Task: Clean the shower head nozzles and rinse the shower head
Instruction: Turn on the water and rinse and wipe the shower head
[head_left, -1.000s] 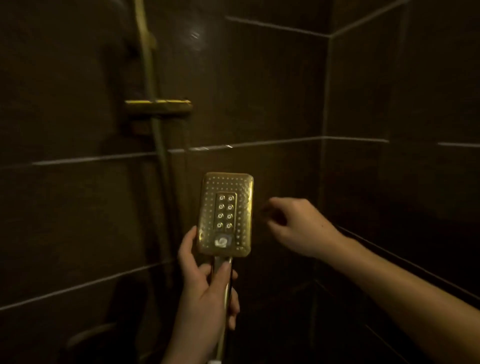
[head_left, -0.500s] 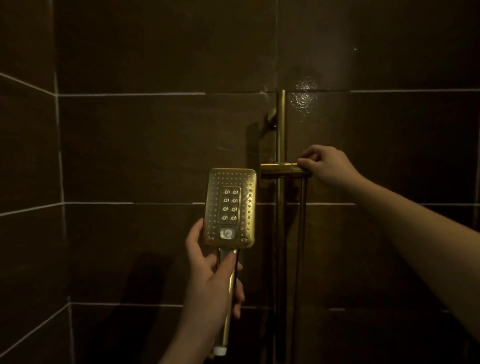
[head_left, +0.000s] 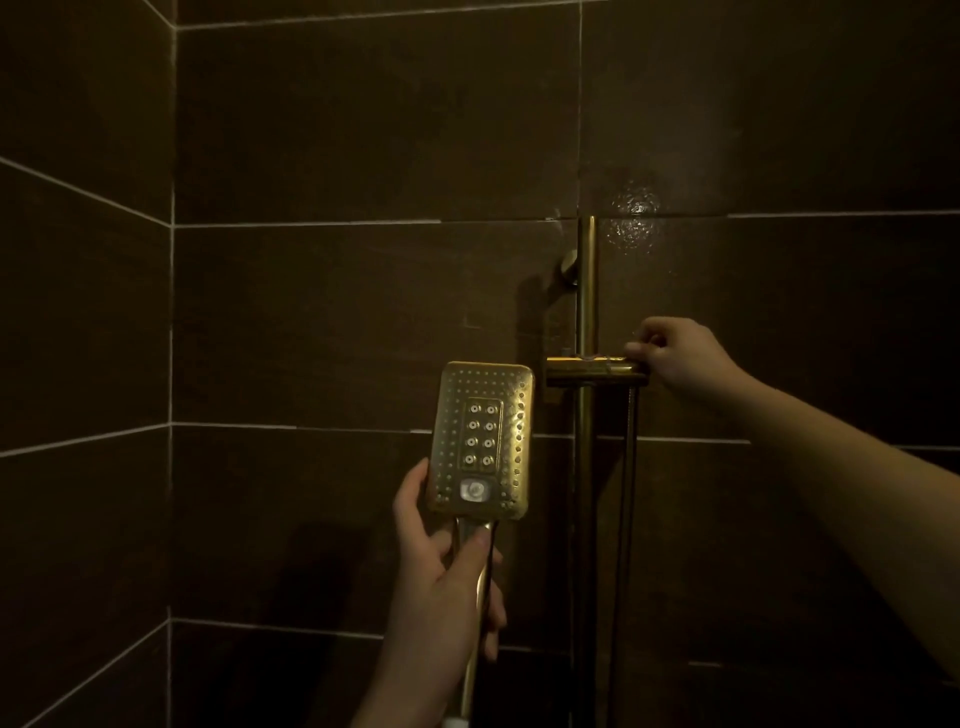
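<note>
The left hand (head_left: 441, 587) is gripping the handle of the gold shower head (head_left: 480, 441) with fingers and thumb wrapped round it, holding it upright just left of the riser rail (head_left: 586, 291) with the nozzle face turned toward the person, probably so the nozzles can be inspected. The right hand (head_left: 675, 358) is reaching to the far end of the slider bracket (head_left: 595, 366), its curled fingers pinching it, perhaps to adjust the mount or a control there.

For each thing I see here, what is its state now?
shower head: off its holder, upright, nozzle face toward the camera, no water running
left hand: grips the shower head's handle
right hand: fingers curled on the holder's end
holder: on the rail, empty
</note>
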